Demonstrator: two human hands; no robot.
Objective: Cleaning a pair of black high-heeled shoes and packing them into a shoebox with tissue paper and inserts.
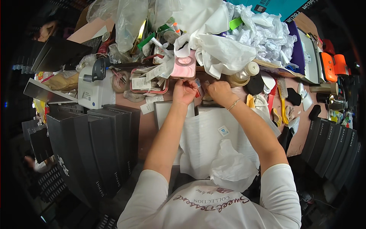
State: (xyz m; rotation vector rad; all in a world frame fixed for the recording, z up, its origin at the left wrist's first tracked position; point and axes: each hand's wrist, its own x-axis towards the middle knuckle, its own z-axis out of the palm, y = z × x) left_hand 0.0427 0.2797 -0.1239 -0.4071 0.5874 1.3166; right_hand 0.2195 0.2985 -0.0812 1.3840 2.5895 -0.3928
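Observation:
My left hand (185, 91) is turned partly palm up at the table's middle, its fingers curled just below a pink phone (183, 68) with a round ring on its back. Whatever those fingers hold, if anything, is too small to name. Beside it, my right hand (219, 92) points its bent fingers down at the table, and what is under them is hidden. A small red item (198, 93) shows between the two hands. Below them, white tissue paper (198, 141) spreads over an open box (163, 114), with a small printed sachet (223, 131) on it.
Dark shoe boxes (103, 141) stand at the left, more (331, 149) at the right. A basket of paper tags (148, 82), a white label machine (91, 87), a jar (240, 78) and a yellow-handled brush (283, 103) surround my hands. Crumpled paper (263, 34) fills the back.

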